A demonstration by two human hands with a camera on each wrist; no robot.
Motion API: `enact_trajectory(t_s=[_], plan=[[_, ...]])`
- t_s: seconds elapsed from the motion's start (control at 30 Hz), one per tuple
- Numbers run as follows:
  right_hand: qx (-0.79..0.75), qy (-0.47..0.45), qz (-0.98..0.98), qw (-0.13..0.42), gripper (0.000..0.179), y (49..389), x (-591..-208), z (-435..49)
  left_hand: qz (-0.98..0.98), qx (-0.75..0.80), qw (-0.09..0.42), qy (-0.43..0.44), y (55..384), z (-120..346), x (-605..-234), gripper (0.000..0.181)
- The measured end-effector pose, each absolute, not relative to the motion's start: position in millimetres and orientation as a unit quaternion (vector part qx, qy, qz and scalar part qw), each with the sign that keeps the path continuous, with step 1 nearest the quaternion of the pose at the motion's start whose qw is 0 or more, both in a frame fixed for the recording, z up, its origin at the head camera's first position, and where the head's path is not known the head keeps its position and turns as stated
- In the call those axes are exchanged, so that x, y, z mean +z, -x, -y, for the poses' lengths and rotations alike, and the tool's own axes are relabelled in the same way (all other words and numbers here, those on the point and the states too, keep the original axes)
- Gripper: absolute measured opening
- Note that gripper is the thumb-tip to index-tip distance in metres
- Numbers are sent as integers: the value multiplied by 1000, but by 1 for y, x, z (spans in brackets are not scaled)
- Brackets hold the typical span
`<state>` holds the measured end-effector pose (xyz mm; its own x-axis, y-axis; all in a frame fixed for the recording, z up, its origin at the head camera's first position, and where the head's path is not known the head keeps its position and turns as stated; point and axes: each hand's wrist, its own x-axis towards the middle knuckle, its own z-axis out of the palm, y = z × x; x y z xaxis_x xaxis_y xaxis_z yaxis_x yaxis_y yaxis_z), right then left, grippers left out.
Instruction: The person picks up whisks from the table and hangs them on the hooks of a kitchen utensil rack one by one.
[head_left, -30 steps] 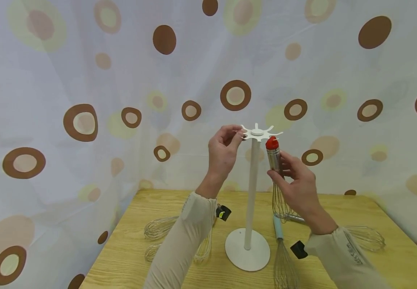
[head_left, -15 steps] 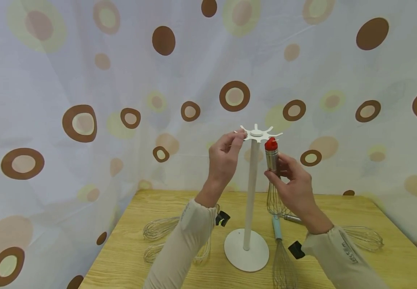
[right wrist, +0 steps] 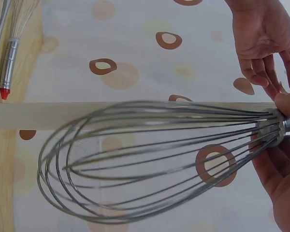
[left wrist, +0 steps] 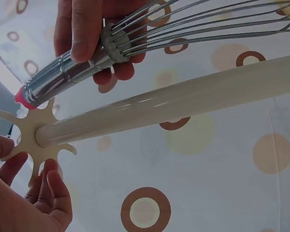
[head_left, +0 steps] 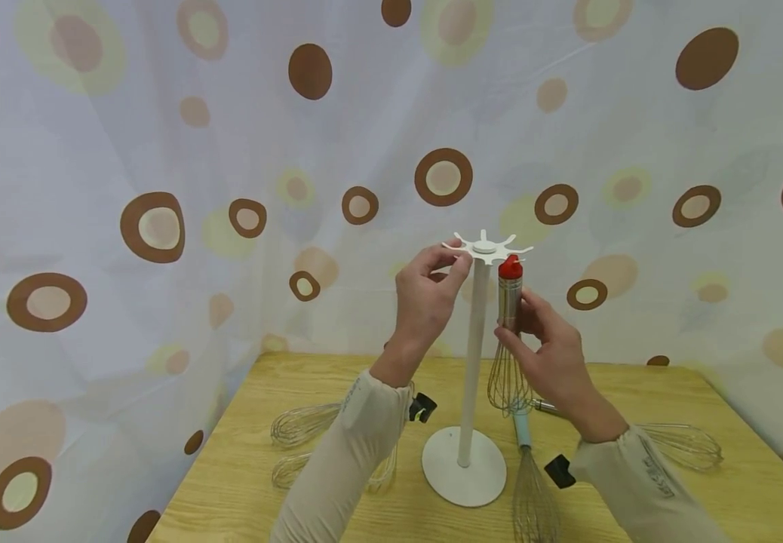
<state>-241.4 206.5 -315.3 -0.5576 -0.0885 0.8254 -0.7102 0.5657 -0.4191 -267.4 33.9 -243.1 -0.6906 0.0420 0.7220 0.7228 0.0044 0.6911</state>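
Note:
My right hand (head_left: 554,358) grips a wire whisk (head_left: 510,298) where its metal handle meets the wires. It hangs upright, wires down, its red end cap (head_left: 511,267) close under a front-right arm of the white stand's spoked top (head_left: 484,247). In the left wrist view the cap (left wrist: 25,100) overlaps the edge of that top. On the other side my left hand (head_left: 427,302) pinches the spoked top between thumb and fingers. The white pole (head_left: 476,354) rises from a round base (head_left: 462,486). In the right wrist view the wire loops (right wrist: 135,164) pass in front of the pole.
A whisk with a pale blue handle (head_left: 522,428) lies right of the base. Another whisk (head_left: 683,445) lies behind the right sleeve. Left of the base, several whisk heads (head_left: 306,424) lie partly under the left forearm. A dotted curtain (head_left: 364,113) hangs behind the wooden table (head_left: 228,483).
The whisk has swung more upright, its wires shifting left toward the pole. My left fingers have moved right and closer around the spoked top.

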Motion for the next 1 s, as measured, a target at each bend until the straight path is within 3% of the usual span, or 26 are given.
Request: enact_trajectory(t_s=[0.3, 0.5, 0.77, 1.0], plan=[[359, -309, 790, 389, 61, 239, -325, -219, 660, -633, 280, 293, 287, -34, -253, 15], [329, -286, 813, 385, 51, 243, -345, -240, 671, -622, 278, 292, 288, -33, -250, 17], [288, -230, 870, 328, 37, 251, -376, -272, 676, -621, 269, 292, 290, -30, -250, 16], [272, -172, 919, 228, 34, 262, -407, -302, 675, -619, 270, 296, 291, -27, -249, 15]])
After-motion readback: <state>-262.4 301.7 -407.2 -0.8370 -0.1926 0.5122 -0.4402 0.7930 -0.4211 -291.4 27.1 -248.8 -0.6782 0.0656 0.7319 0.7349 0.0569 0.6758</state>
